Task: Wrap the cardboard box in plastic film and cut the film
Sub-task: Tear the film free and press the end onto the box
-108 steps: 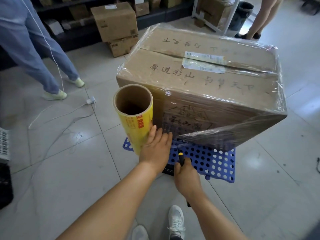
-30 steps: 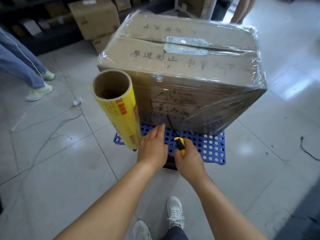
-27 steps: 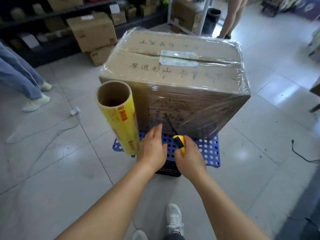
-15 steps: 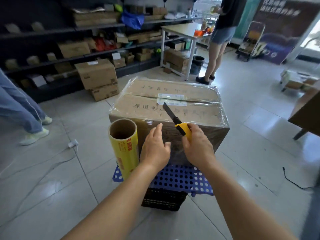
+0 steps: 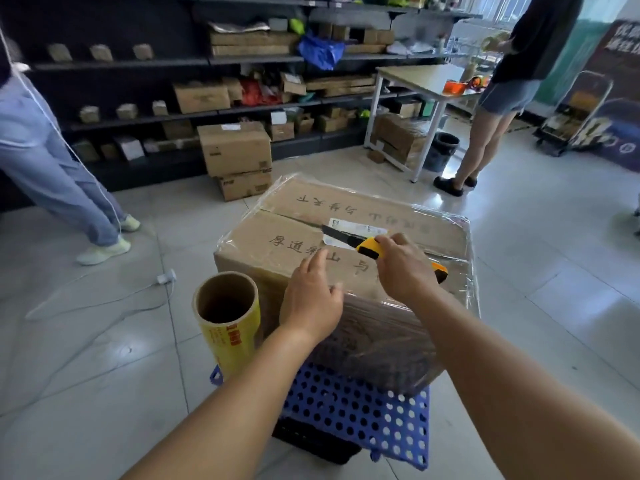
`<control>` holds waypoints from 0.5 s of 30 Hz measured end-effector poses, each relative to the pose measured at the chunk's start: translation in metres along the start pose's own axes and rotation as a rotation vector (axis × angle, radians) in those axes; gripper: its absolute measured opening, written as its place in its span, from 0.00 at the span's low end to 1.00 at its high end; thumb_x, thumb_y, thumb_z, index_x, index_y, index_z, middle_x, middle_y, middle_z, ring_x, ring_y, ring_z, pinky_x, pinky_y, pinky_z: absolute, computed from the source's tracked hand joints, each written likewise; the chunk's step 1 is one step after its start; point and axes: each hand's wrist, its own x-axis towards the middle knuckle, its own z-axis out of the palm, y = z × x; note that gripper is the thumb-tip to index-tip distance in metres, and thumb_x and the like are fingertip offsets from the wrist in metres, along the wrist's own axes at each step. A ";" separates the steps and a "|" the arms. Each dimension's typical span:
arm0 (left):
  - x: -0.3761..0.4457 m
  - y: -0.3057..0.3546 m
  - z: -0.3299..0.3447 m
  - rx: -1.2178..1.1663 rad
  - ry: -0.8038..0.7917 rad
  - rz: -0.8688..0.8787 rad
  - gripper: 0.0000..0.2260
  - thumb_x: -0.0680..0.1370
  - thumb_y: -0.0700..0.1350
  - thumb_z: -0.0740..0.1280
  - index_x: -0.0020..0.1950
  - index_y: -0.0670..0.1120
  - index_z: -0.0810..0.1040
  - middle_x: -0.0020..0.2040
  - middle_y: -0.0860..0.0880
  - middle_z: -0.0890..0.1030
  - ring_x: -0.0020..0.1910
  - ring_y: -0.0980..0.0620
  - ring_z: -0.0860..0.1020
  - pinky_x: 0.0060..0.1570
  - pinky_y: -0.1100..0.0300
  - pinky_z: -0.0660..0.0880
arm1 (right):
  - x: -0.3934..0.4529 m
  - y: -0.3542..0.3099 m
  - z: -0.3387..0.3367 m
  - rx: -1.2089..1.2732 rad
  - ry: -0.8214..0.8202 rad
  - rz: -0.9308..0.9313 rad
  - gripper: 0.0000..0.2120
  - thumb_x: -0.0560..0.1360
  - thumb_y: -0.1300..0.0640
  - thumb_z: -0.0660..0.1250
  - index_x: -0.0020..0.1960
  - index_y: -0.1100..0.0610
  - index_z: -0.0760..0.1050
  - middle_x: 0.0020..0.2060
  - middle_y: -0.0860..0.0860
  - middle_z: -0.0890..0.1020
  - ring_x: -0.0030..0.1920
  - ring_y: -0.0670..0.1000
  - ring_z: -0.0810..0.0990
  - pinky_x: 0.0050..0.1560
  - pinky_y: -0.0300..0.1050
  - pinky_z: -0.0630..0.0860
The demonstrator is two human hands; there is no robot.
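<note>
Nearest, blue crate (image 5: 363, 414) carrying film-wrapped cardboard box (image 5: 346, 271). Film roll (image 5: 230, 327) upright just left. Left hand (image 5: 313, 299) flat, fingers spread on film. Right hand (image 5: 403, 268) gripping knife (image 5: 367, 244), blade out. Cutting step apparently finished; next, smooth loose film end, retract blade.

Large brown cardboard box (image 5: 346, 244) wrapped in clear plastic film (image 5: 391, 337), centre; yellow film roll (image 5: 230, 330) upright at its 8 o'clock.
</note>
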 end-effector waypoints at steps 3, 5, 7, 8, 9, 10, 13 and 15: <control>-0.002 -0.003 0.009 0.024 0.024 -0.008 0.24 0.78 0.45 0.61 0.73 0.48 0.60 0.70 0.50 0.66 0.68 0.52 0.63 0.66 0.57 0.62 | 0.012 0.008 0.013 -0.057 -0.082 -0.042 0.23 0.77 0.59 0.59 0.72 0.52 0.64 0.64 0.54 0.70 0.64 0.58 0.70 0.64 0.50 0.66; -0.005 -0.006 0.013 0.035 0.041 -0.022 0.24 0.78 0.45 0.61 0.73 0.48 0.60 0.70 0.49 0.66 0.68 0.52 0.63 0.67 0.58 0.61 | 0.014 0.012 0.020 -0.063 -0.114 -0.063 0.23 0.76 0.60 0.60 0.71 0.52 0.65 0.65 0.54 0.70 0.65 0.57 0.69 0.66 0.51 0.65; -0.009 -0.009 0.015 0.023 0.054 -0.049 0.23 0.78 0.45 0.61 0.73 0.48 0.61 0.69 0.50 0.66 0.68 0.53 0.63 0.66 0.58 0.61 | 0.013 0.014 0.022 -0.036 -0.119 -0.068 0.21 0.77 0.59 0.59 0.70 0.53 0.65 0.65 0.54 0.70 0.65 0.57 0.68 0.66 0.52 0.65; -0.011 -0.010 0.015 0.013 0.058 -0.062 0.23 0.78 0.45 0.61 0.73 0.48 0.61 0.69 0.50 0.66 0.68 0.53 0.63 0.67 0.58 0.61 | 0.012 0.014 0.021 -0.029 -0.119 -0.071 0.20 0.78 0.59 0.58 0.70 0.54 0.65 0.65 0.54 0.70 0.66 0.57 0.68 0.67 0.52 0.64; -0.014 -0.011 0.016 0.004 0.062 -0.070 0.23 0.78 0.46 0.61 0.73 0.49 0.61 0.70 0.51 0.66 0.68 0.54 0.62 0.67 0.58 0.61 | 0.011 0.014 0.019 -0.025 -0.117 -0.075 0.20 0.78 0.58 0.58 0.70 0.54 0.65 0.66 0.54 0.70 0.67 0.57 0.67 0.67 0.52 0.63; -0.017 -0.012 0.017 -0.003 0.066 -0.077 0.24 0.78 0.46 0.61 0.73 0.49 0.61 0.70 0.51 0.66 0.69 0.54 0.62 0.67 0.58 0.60 | 0.008 0.013 0.018 -0.019 -0.109 -0.078 0.21 0.79 0.56 0.58 0.71 0.54 0.64 0.68 0.54 0.69 0.68 0.57 0.66 0.68 0.52 0.62; -0.029 -0.015 0.019 -0.023 0.083 -0.105 0.24 0.78 0.46 0.62 0.73 0.49 0.60 0.71 0.51 0.65 0.69 0.54 0.61 0.67 0.60 0.58 | -0.008 0.010 0.011 0.018 -0.025 -0.088 0.24 0.79 0.54 0.59 0.74 0.53 0.61 0.70 0.52 0.67 0.70 0.56 0.65 0.70 0.51 0.60; -0.040 -0.017 0.020 -0.046 0.089 -0.112 0.24 0.78 0.46 0.62 0.73 0.48 0.61 0.70 0.51 0.66 0.69 0.54 0.61 0.66 0.60 0.59 | -0.027 0.006 0.009 0.038 0.048 -0.106 0.25 0.78 0.55 0.60 0.74 0.52 0.61 0.70 0.51 0.67 0.70 0.56 0.65 0.70 0.50 0.60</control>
